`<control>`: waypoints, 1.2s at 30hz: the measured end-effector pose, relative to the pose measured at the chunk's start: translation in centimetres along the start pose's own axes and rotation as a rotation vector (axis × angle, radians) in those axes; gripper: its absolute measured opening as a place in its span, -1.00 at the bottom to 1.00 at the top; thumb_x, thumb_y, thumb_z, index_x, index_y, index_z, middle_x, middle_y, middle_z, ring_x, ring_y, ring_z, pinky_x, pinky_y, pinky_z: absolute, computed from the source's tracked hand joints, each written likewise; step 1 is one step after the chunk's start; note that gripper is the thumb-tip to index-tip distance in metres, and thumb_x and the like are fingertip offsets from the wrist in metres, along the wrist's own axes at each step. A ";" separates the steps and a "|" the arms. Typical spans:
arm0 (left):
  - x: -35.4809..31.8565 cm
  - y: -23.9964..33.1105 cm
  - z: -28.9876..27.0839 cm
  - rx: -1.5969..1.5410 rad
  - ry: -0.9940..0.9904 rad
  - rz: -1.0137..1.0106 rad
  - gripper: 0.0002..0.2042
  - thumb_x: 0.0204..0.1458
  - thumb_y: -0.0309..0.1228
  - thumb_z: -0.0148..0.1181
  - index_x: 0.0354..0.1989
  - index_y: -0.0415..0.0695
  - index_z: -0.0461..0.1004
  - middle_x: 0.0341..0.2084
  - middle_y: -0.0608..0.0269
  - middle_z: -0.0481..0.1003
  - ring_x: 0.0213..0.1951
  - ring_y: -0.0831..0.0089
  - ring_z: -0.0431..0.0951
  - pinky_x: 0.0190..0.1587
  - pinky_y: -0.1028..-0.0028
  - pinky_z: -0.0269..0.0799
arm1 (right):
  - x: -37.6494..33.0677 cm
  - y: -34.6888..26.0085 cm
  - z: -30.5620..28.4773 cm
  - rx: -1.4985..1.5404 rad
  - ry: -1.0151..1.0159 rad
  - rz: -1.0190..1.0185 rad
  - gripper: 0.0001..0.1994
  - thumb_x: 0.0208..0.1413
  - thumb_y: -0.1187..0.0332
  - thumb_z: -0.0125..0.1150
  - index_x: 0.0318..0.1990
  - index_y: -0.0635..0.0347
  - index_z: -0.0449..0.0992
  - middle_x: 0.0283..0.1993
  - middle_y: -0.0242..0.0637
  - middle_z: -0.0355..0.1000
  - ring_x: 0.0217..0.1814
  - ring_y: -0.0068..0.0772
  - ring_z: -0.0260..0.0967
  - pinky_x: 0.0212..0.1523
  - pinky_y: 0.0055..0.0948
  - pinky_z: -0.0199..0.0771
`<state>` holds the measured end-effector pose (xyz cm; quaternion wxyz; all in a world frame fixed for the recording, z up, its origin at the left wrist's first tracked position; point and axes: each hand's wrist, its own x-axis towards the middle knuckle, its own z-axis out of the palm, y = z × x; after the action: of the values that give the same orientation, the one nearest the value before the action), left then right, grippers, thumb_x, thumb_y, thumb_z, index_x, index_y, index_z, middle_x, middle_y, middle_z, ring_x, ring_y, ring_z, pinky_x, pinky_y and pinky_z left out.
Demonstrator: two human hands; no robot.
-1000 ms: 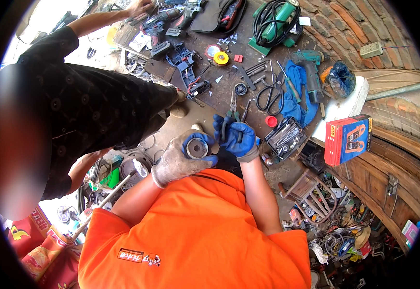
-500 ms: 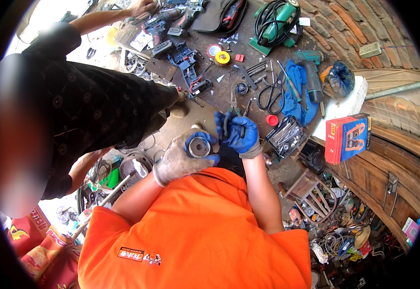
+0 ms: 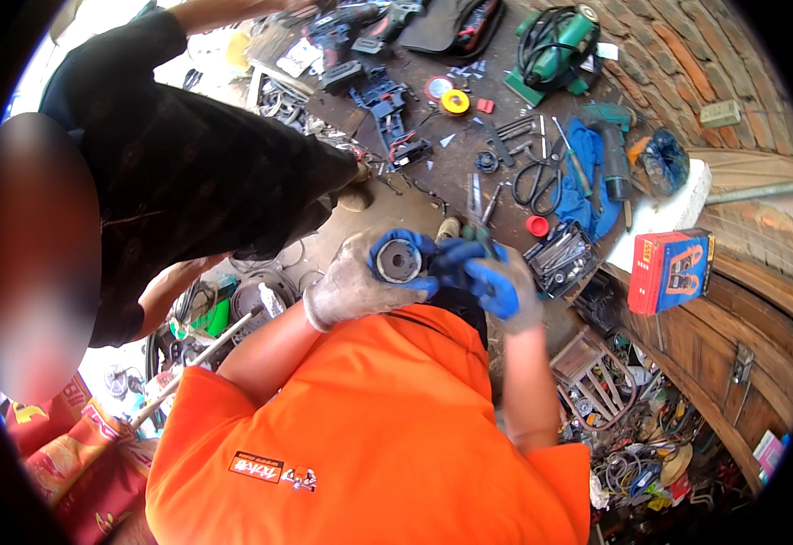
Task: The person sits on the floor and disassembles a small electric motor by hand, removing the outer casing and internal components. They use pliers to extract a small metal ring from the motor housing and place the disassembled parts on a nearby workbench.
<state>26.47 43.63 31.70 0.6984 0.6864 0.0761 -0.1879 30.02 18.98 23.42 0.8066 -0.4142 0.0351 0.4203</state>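
Note:
My left hand, in a grey glove with blue fingers, is closed round a round grey metal part with a hole in its centre, its ringed face turned up. Close by on the right is my right hand in a matching glove, smeared by motion. Its fingers are closed on what looks like a pair of pliers, blurred and mostly hidden by the glove. Just beyond lie a slim metal tool, black-handled scissors and a red cap.
Tools crowd the dark workbench: a green power tool, a blue cloth, a tray of bits. A red and blue box stands at right. A person in black bends in from the left. A wooden chair stands below.
The view has shifted, so the bench appears further right. My right hand has turned and drawn in beside the round part, its pliers now blurred. My left hand keeps its hold.

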 end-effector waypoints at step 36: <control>0.2 1.6 -1.1 0.165 -0.359 0.526 -0.51 -0.25 -0.31 0.60 -0.11 -0.17 0.57 -0.24 0.15 0.61 -0.22 0.21 0.65 -0.15 0.31 0.56 | -8.8 -13.6 11.6 -1.649 -0.117 -0.254 -0.69 -0.17 0.47 0.22 -0.18 0.19 0.64 0.04 -0.08 0.48 -0.02 0.03 0.47 -0.01 -0.09 0.50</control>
<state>27.40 44.65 33.09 0.6673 0.6928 -0.2433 -0.1246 30.59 17.25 43.32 0.2865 -0.8500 -0.3726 0.2380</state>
